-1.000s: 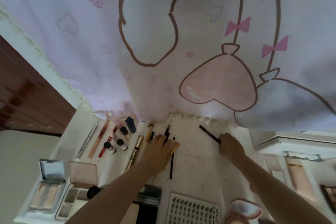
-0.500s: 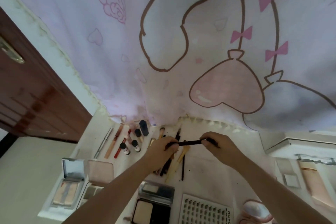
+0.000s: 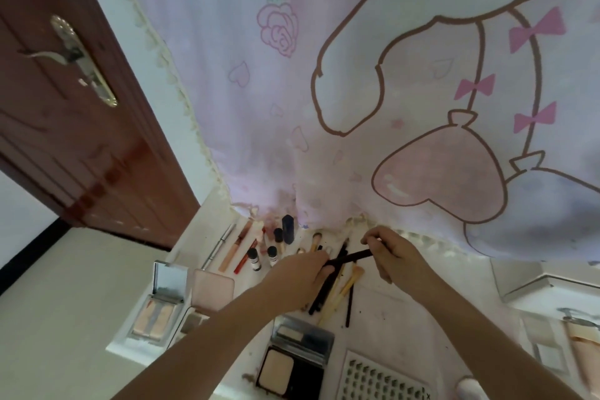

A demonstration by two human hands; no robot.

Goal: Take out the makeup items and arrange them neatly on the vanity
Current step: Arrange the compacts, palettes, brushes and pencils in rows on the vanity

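I hold a dark pencil (image 3: 352,256) with both hands: my left hand (image 3: 303,273) pinches one end, my right hand (image 3: 394,253) the other (brushes (image 3: 337,299) lie below).

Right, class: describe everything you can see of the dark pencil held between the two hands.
The dark pencil is a thin, straight stick, black to dark brown, matte-looking. It is held above the vanity top, nearly level, its right end slightly higher. The left hand grips one end and the right hand pinches the other. Below it lie the brushes. Whether it is capped is unclear.
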